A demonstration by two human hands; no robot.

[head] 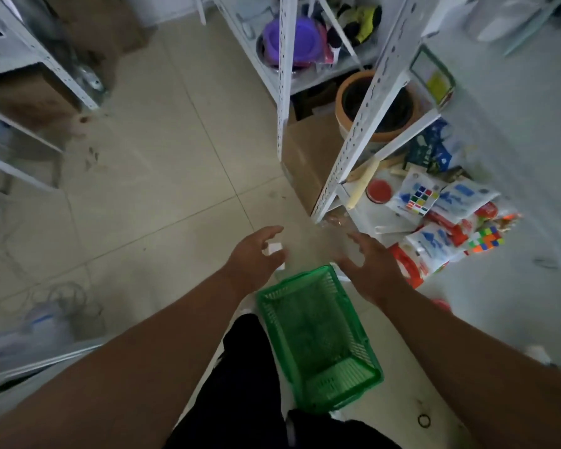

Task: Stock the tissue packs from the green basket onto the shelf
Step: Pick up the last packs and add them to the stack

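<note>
Looking down from my head camera, I see the green basket on the tiled floor between my forearms, tilted, with nothing visible inside. My left hand hovers above the floor, fingers spread — a small white object shows just beneath them, too blurred to name. My right hand is open too, near the shelf, where tissue packs lie beside cube puzzles.
</note>
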